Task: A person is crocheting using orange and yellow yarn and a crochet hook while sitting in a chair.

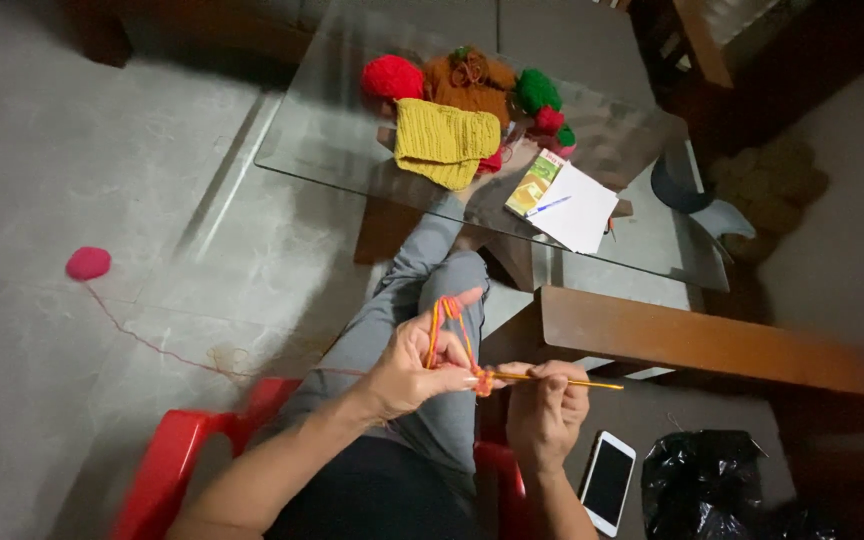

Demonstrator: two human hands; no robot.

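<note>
My left hand (412, 368) is raised over my lap with orange and pink yarn (444, 318) looped over its fingers. A small knot of crocheted work (484, 381) sits between the two hands. My right hand (546, 405) grips a thin yellow crochet hook (577, 382) whose shaft points right. A pink strand runs from my hands across the floor to a pink yarn ball (88, 263) at the left.
I sit on a red plastic chair (167, 460). A glass table (352, 150) ahead holds red, orange and green yarn balls, a yellow knitted piece (444, 142), white paper with a pen (577, 205). A white phone (608, 482) and black bag (702, 480) lie right.
</note>
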